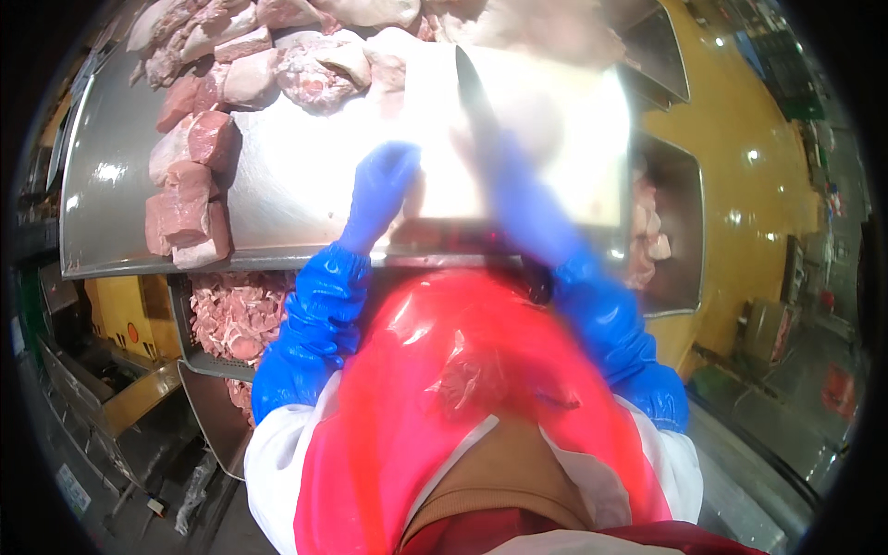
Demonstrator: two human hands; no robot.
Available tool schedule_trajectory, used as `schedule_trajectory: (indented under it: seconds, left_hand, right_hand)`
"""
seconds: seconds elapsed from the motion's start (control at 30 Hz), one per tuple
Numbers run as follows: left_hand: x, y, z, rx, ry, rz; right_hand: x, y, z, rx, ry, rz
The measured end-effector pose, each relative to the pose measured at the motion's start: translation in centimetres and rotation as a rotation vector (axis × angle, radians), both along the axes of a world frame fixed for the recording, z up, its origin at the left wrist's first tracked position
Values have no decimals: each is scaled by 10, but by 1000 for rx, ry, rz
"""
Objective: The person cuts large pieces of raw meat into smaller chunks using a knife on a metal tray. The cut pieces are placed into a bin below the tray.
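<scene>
My right hand [518, 190], in a blue glove and blurred by motion, grips a knife [474, 92] whose dark blade points away from me over the white cutting board [592, 185]. Glare washes out much of the board, and a pale round shape on it is too bright to make out. My left hand [388, 176], gloved in blue too, is closed at the board's left edge; whatever its fingers may hold is hidden. Raw meat pieces [324, 74] lie beyond it at the back of the metal table [111, 203].
Blocks of meat [190, 213] line the table's left side. Below the table at left, a bin holds meat trimmings [236, 314]. On the right stand metal bins [680, 222], the nearer with meat inside. The floor [749, 185] at right is yellow.
</scene>
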State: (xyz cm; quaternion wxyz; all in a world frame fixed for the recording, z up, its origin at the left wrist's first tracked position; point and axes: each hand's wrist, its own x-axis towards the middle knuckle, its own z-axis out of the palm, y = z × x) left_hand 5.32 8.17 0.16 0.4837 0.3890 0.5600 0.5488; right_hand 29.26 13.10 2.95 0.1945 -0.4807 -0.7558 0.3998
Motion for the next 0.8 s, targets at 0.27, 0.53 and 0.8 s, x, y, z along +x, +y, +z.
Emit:
schedule_trajectory:
  seconds: [0.27,0.53,0.8]
  left_hand:
    - [-15,24,-5,103,0,-17]
    - [-1,24,0,146,59,2]
    - [6,-7,4,180,81,100]
  right_hand:
    - [51,-106,86,-64,-268,47]
    - [59,-85,80,188,-227,43]
    - [32,-26,-25,102,-10,-65]
